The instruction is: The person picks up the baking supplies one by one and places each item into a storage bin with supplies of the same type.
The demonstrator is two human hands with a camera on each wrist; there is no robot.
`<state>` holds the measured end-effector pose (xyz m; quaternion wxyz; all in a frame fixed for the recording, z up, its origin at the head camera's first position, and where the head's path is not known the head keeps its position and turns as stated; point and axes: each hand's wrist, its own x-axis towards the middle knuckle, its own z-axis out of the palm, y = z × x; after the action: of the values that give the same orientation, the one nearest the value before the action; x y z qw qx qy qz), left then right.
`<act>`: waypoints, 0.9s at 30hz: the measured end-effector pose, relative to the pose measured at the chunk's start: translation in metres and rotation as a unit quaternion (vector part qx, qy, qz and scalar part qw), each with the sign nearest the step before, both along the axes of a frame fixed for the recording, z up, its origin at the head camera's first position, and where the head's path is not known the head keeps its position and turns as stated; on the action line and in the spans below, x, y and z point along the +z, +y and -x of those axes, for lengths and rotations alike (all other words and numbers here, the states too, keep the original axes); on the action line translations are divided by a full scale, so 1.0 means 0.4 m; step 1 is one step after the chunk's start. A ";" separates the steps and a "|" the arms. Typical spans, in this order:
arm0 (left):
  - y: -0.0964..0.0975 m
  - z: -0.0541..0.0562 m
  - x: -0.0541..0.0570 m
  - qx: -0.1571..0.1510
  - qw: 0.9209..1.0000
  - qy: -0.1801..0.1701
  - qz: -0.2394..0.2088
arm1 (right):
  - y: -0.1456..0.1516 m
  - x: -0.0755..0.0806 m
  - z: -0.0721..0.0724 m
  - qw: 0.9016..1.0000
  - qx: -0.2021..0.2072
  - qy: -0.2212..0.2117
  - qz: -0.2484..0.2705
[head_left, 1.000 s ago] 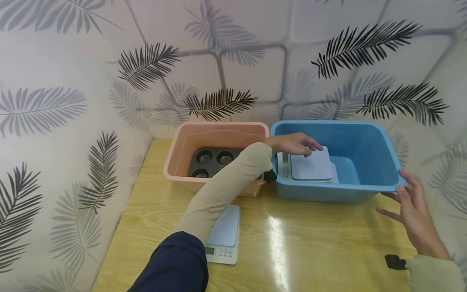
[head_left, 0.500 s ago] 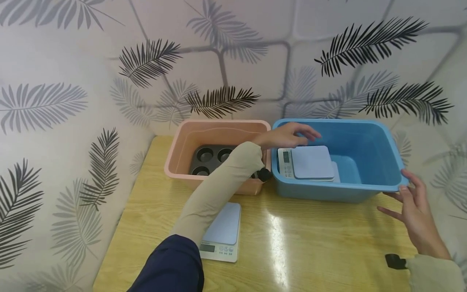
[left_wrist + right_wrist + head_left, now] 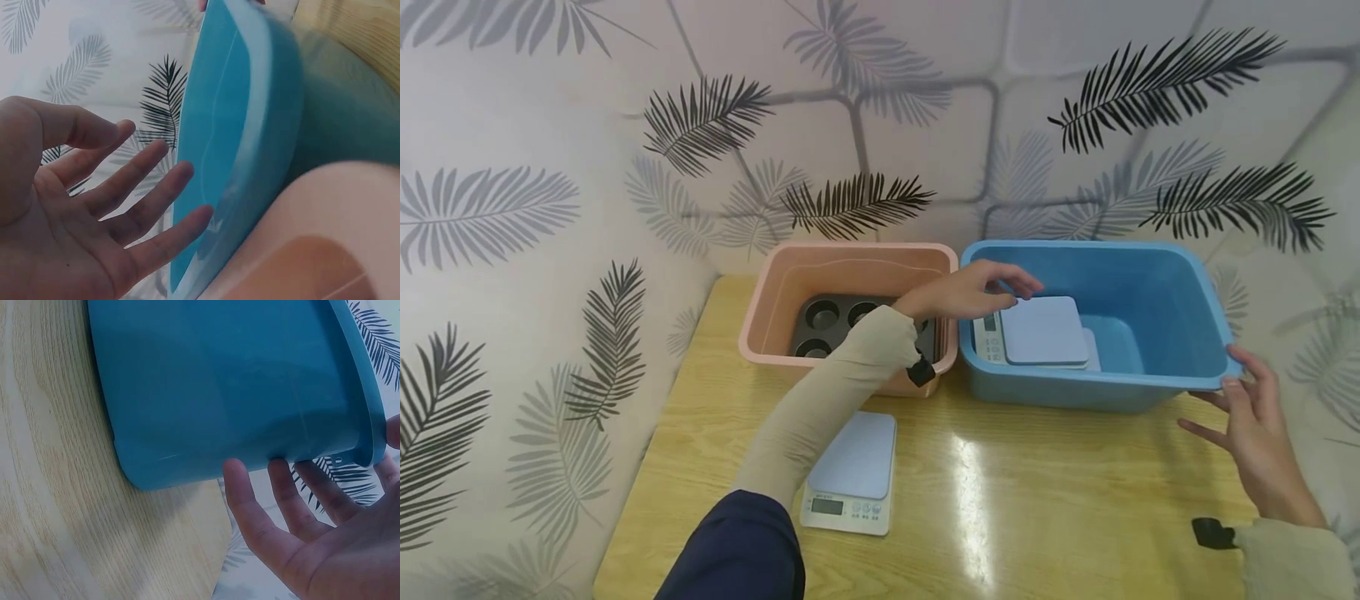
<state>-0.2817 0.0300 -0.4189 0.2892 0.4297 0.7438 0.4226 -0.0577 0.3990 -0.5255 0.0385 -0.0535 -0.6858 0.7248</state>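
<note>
My left hand (image 3: 966, 290) hovers over the neighbouring rims of a pink tub (image 3: 759, 300) and a blue tub (image 3: 1090, 377), its fingers spread and holding nothing in the left wrist view. Inside the blue tub, at its left end, lies a white kitchen scale (image 3: 1045, 331) with another pale flat piece (image 3: 1092, 348) showing from under it. My right hand (image 3: 1258, 433) grips the blue tub's front right corner by the rim; fingertips (image 3: 235, 469) touch the tub's outer wall in the right wrist view. A dark muffin tin (image 3: 822, 315) lies in the pink tub, partly hidden by my left arm.
A second white kitchen scale (image 3: 853, 467) lies on the wooden table (image 3: 1045, 500) in front of the pink tub, beside my left sleeve (image 3: 820, 400). Behind the tubs stands a leaf-patterned wall (image 3: 895, 142). The two tubs stand side by side.
My left hand has drawn back leftward from over the scale in the blue tub to the rims between the tubs. The right hand stays on the blue tub's corner.
</note>
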 end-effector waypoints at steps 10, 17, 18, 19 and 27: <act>-0.053 -0.070 -0.012 0.012 0.997 0.072 -0.038 | -0.004 -0.008 0.003 1.000 -0.006 -0.001 0.005; -0.108 -0.129 -0.012 0.043 0.992 0.103 -0.051 | -0.007 0.001 0.009 1.000 -0.005 -0.002 -0.007; -0.114 -0.136 -0.011 0.043 0.992 0.111 -0.049 | -0.007 0.002 0.009 1.000 -0.005 -0.004 -0.009; -0.118 -0.144 -0.011 0.044 0.991 0.121 -0.045 | -0.007 0.002 0.009 1.000 -0.005 -0.005 -0.008; -0.146 -0.210 -0.010 0.055 0.980 0.189 -0.010 | -0.004 0.001 0.003 1.000 -0.007 -0.012 0.004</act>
<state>-0.1975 -0.0283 -0.4228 0.1156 0.4633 0.8033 0.3561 -0.0589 0.3975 -0.5251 0.0351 -0.0672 -0.6827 0.7267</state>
